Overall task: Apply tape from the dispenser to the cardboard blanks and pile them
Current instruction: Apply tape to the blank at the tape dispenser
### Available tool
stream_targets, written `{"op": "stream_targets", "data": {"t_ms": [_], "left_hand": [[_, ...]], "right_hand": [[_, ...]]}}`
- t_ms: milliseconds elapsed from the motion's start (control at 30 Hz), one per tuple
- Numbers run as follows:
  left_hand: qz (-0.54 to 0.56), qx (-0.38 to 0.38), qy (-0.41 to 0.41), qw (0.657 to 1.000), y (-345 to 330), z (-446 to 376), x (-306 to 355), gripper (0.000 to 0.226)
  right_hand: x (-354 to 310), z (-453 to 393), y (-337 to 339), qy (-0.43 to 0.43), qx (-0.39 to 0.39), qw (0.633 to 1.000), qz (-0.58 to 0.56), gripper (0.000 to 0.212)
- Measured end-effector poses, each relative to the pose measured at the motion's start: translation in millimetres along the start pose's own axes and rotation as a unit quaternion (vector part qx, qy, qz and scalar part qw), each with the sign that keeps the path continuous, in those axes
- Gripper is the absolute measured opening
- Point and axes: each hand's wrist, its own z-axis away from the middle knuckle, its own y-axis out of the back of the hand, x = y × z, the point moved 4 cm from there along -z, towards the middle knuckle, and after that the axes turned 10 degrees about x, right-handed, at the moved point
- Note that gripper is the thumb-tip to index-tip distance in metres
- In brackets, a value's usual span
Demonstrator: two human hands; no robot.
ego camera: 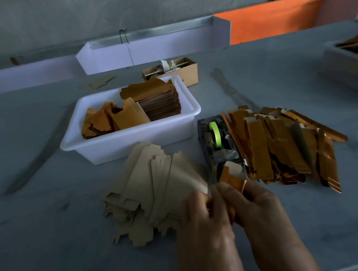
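Two hands at the table's (54,239) near edge, close together. Left hand (203,220) and right hand (257,210) both pinch one gold blank (233,177), fingers curled round its lower end; its upper end stands just at the near end of the dispenser (219,147). Motion blur hides the exact finger placement.

Dispenser: dark, clear-sided, carrying a green tape roll (216,136); sits mid-table, lengthwise toward the near edge.

Gold pile (280,145): many folded gold blanks, loosely fanned, touching the dispenser's right side and spreading toward the right edge.

Flat pile (156,192): pale brown, unfolded blanks, fanned out left of the dispenser, just before the hands; the left hand overlaps its near right corner.

White tub (131,138): behind the flat pile, left of the dispenser. Holds a neat stack (156,98) of blanks at its right end and loose gold pieces (113,118) at its left end.

Small carton (182,69): behind the tub, open-topped, contents unclear.

White trough (153,50): along the far edge, with an orange panel (271,21) to its right.

Second tray (350,60): at the right edge, partly cut off, holding dark gold pieces.
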Motion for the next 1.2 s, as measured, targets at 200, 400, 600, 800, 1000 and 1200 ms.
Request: {"op": "stream_targets", "data": {"t_ms": [200,400,600,800,1000,1200], "left_hand": [[0.186,-0.114,0.243,0.945,11,-14,-29,0.013],[0.266,-0.037,0.257,0.928,19,-29,-34,0.012],[0.270,0.028,0.226,0.936,20,-43,-35,0.023],[0.283,0.003,0.250,0.926,7,-48,-28,0.024],[0.281,-0.019,0.286,0.916,-5,-49,-24,0.006],[0.283,-0.021,0.309,0.908,-9,-47,-26,0.009]], "right_hand": [[-6,2,0,-0.019,-0.047,0.996,-0.067,0.016],[-33,-10,27,0.159,0.080,0.978,0.110,0.021],[-46,-45,34,0.185,0.060,0.957,0.216,0.022],[-39,-56,14,0.194,0.045,0.926,0.320,0.018],[-43,-60,6,0.171,0.063,0.918,0.352,0.023],[-41,-64,4,0.157,0.051,0.939,0.303,0.019]]}}
